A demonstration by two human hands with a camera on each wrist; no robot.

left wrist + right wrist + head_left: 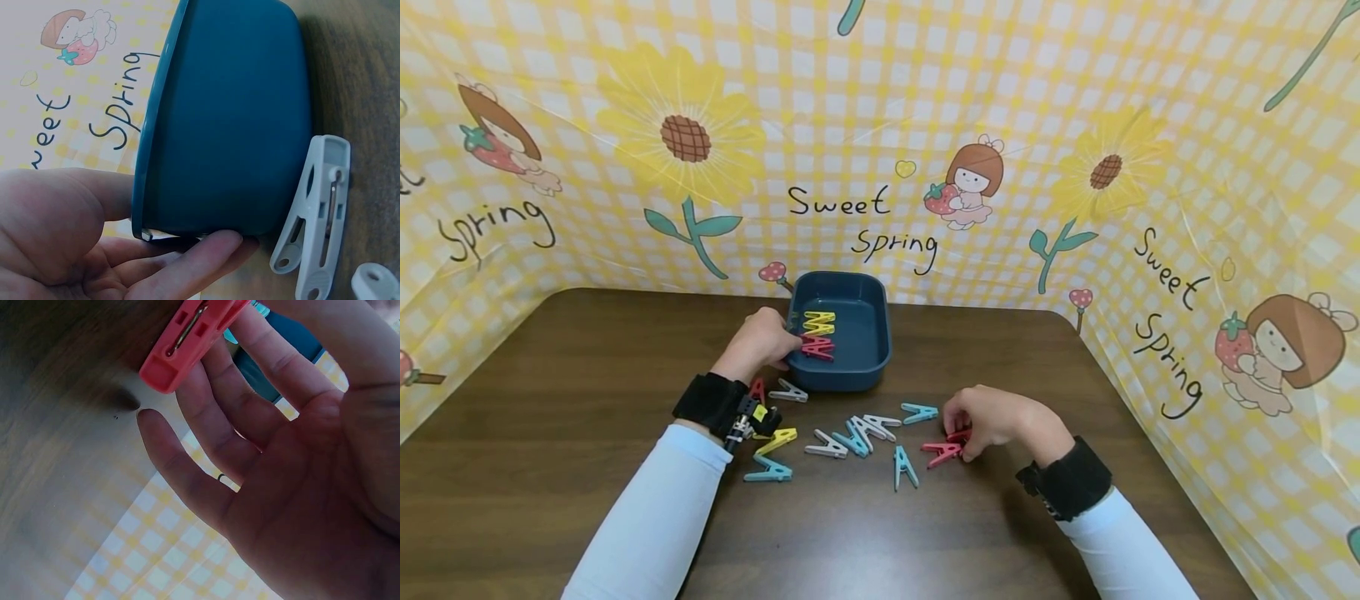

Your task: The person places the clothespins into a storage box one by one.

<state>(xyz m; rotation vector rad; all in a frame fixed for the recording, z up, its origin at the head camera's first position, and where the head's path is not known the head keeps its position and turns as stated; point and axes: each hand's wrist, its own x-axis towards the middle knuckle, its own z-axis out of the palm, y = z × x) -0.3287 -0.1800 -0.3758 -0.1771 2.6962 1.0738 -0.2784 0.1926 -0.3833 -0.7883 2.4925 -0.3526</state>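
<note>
Left hand (765,340) grips the near-left rim of the blue tray (865,367), which stands at the table's (550,467) far edge, pegs inside; right hand (992,421) — nearer the loose pegs mid-table — pinches a red clothespin (942,452) lying flat, long axis running left–right, just left of its fingertips

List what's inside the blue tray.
Inside the blue tray: yellow clothespins and red clothespins, stacked near its left wall. The left hand grips that rim and the near wall hides the floor just behind it.
</note>
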